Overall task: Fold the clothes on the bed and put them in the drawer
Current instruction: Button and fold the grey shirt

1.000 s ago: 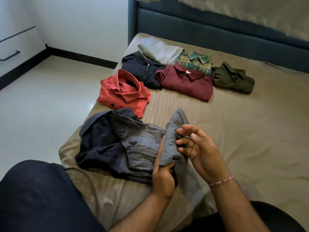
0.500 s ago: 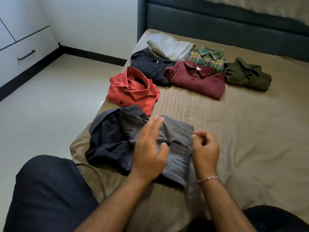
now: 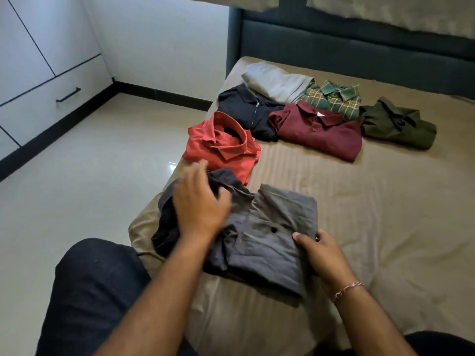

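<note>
2 hands are working a folded grey shirt (image 3: 267, 235) near the bed's (image 3: 359, 201) left edge: left hand (image 3: 198, 204) lying flat with fingers apart, right hand (image 3: 321, 255) pinching its right edge; bare sheet is stretching rightward.

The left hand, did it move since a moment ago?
Yes. The left hand slid left off the grey shirt, toward the dark shirt at the bed's edge, nearer the red shirt.

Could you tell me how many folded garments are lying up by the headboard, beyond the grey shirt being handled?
6: light grey garment farthest, plaid shirt beside it, navy shirt, maroon polo, olive shirt rightmost, red shirt nearest. Overlaps could hide more.
</note>
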A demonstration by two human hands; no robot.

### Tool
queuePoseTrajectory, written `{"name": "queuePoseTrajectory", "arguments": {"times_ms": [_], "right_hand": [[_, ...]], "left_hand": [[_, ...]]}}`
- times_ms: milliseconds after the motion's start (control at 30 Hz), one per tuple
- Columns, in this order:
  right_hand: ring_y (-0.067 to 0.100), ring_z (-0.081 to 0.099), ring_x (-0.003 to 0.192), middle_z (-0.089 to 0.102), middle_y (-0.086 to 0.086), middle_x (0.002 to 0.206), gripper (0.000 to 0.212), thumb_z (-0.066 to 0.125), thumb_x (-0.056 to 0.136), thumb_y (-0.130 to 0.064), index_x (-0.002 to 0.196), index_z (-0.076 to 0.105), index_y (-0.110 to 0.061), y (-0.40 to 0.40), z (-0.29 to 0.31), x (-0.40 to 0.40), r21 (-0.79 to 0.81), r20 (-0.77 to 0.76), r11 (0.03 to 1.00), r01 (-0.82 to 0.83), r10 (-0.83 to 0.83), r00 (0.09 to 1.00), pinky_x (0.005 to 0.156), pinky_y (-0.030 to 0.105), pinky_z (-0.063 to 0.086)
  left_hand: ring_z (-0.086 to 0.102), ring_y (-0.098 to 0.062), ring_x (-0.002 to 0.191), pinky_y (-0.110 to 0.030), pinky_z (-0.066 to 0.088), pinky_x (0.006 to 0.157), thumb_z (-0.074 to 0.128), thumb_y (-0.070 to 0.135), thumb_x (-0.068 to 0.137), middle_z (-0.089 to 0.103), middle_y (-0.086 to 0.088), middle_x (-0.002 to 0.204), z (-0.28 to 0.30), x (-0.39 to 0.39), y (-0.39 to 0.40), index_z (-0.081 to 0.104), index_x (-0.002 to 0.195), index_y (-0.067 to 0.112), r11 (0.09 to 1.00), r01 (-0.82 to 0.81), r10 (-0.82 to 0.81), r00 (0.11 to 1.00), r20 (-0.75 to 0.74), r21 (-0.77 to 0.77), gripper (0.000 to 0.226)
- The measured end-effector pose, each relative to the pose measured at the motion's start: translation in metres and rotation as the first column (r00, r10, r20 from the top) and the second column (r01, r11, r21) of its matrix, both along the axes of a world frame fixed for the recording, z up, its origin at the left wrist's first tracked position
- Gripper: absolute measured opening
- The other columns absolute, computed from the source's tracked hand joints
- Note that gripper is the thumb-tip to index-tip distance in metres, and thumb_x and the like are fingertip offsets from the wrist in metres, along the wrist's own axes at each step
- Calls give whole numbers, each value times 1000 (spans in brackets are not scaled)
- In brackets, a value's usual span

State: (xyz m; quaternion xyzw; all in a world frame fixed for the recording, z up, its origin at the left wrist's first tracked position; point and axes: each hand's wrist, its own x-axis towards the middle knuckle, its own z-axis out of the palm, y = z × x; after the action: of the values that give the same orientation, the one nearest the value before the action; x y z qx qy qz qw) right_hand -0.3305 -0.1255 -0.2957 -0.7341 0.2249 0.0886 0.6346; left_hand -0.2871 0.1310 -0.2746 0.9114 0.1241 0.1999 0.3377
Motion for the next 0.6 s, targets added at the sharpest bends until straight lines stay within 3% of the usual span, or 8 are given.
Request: {"name": "queuePoseTrajectory", "arguments": {"times_ms": [67, 133, 233, 300, 367, 467, 500, 600], "right_hand": [[28, 76, 97, 80, 10, 102, 20, 75, 93, -10, 112, 71, -7, -10, 0, 3, 24, 12, 999, 22, -22, 1000, 93, 46, 60], [35, 75, 101, 79, 14, 102, 21, 76, 91, -7, 111, 70, -4, -23, -1, 8, 15, 35, 999, 47, -48, 998, 97, 53, 58], [37, 73, 98, 76, 23, 102, 17, 78, 88, -4, 102, 68, -2, -46, 7, 19, -59, 73, 996, 72, -68, 995, 96, 55, 56], [32, 71, 89, 75, 25, 100, 16, 80, 86, -3, 98, 69, -3, -63, 17, 24, -156, 96, 985, 71, -57, 994, 91, 52, 57], [30, 69, 83, 75, 21, 94, 17, 82, 83, -4, 94, 70, -6, -79, 32, 28, -298, 132, 952, 77, -38, 991, 85, 48, 57], [29, 67, 84, 71, 6, 85, 21, 85, 81, -13, 90, 66, -10, -87, 67, 41, -561, 182, 825, 62, 49, 982, 79, 40, 53], [29, 67, 86, 69, 2, 86, 23, 84, 81, -17, 91, 64, -12, -82, 81, 46, -659, 181, 751, 46, 99, 978, 79, 38, 52], [34, 66, 93, 66, 4, 92, 25, 79, 81, -23, 100, 62, -23, -40, 122, 52, -868, 146, 497, 1, 253, 956, 77, 38, 48]], "left_hand": [[56, -40, 129, -48, 48, 102, 65, 44, 86, 61, -16, 136, 11, 19, 39, 51, 143, 16, 995, -74, 88, 956, -280, 59, 65], [65, -39, 109, -39, 49, 82, 69, 44, 86, 70, -13, 113, 12, 22, 59, 67, 117, 19, 997, -8, 44, 874, -483, 77, 40], [66, -30, 89, -32, 47, 72, 76, 28, 86, 69, -5, 89, 11, 11, 65, 71, 92, 19, 991, 6, -66, 891, -449, -134, 12], [68, -27, 84, -32, 50, 72, 80, 14, 83, 72, -8, 84, 10, -2, 56, 71, 92, 5, 843, -79, -141, 923, -359, -533, 16], [74, -32, 89, -42, 59, 81, 84, 14, 80, 77, -16, 94, 11, -21, 43, 70, 101, 0, 545, -153, -173, 941, -290, -825, 29], [75, -34, 89, -44, 61, 81, 79, 14, 89, 77, -19, 98, 16, -53, 16, 67, 102, 4, 215, -178, -209, 952, -223, -960, 21], [73, -30, 79, -39, 59, 73, 76, 13, 91, 76, -17, 89, 16, -61, 9, 65, 94, 8, 180, -199, -200, 951, -234, -963, 12], [45, -15, 49, -24, 39, 48, 61, 3, 93, 50, -3, 61, 13, -75, -2, 49, 74, 20, 191, -260, -98, 954, -282, -947, 29]]}}
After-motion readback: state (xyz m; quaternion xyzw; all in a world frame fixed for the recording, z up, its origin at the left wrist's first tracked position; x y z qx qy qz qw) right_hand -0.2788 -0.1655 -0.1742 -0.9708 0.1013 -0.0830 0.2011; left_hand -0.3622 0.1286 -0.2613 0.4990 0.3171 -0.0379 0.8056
